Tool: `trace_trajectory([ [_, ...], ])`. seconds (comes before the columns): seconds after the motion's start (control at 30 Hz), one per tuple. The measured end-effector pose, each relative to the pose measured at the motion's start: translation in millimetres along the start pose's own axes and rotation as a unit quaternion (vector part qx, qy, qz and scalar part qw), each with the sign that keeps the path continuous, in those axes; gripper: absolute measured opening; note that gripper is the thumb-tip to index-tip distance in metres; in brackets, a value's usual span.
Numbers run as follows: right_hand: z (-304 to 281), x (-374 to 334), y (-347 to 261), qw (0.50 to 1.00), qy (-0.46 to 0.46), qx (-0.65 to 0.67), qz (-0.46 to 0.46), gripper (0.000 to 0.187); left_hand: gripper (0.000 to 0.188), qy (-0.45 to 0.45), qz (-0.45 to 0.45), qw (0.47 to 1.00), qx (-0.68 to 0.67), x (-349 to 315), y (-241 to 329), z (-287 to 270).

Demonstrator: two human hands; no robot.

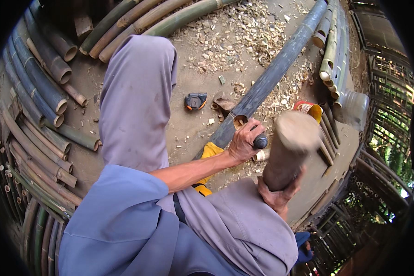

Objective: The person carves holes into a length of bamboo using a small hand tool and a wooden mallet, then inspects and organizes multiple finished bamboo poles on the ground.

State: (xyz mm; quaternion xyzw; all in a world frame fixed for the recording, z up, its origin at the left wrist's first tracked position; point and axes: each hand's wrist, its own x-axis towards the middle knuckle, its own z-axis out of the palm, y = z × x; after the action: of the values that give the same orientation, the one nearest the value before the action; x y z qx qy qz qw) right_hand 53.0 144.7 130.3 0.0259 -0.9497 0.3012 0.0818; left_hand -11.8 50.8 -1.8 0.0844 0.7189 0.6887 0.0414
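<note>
My left hand (244, 143) is wrapped round the black handle (260, 141) of what looks like a chisel; its blade is hidden. The fist rests beside a hole cut in a long dark bamboo pole (275, 72), near the pole's closer end. To the right, my right hand (280, 191) grips a thick, round wooden mallet (287, 156) by its lower part. The mallet stands raised, its pale top slightly blurred by motion. Under my left forearm lies a yellow item (211, 151) with a black part, partly covered.
A black and orange tape measure (196, 101) lies on the ground left of the pole. Wood chips (234, 41) are scattered at the back. Bamboo poles are stacked at left (41, 87) and right (331, 50). A red and yellow tin (308, 109) and a clear plastic container (354, 108) stand at right.
</note>
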Motion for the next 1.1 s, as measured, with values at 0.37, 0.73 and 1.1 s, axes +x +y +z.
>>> trace_trajectory([
  [0.37, 27.1, -35.5, 4.4, 0.958, 0.229, 0.122, 0.122, 0.102, 0.034, 0.008, -0.017, 0.998, 0.051, 2.8, 2.2, 13.0],
  [0.73, 15.8, -28.6, -5.8, 0.984, 0.068, 0.004, 0.162, 0.091, 0.031, 0.005, 0.047, 0.999, 0.028, -7.6, -11.9, 17.2],
  [1.1, 5.6, -28.5, -7.9, 0.982, 0.046, 0.034, 0.182, 0.080, 0.017, 0.024, -0.092, 0.979, -0.181, 0.2, -38.4, -67.3],
])
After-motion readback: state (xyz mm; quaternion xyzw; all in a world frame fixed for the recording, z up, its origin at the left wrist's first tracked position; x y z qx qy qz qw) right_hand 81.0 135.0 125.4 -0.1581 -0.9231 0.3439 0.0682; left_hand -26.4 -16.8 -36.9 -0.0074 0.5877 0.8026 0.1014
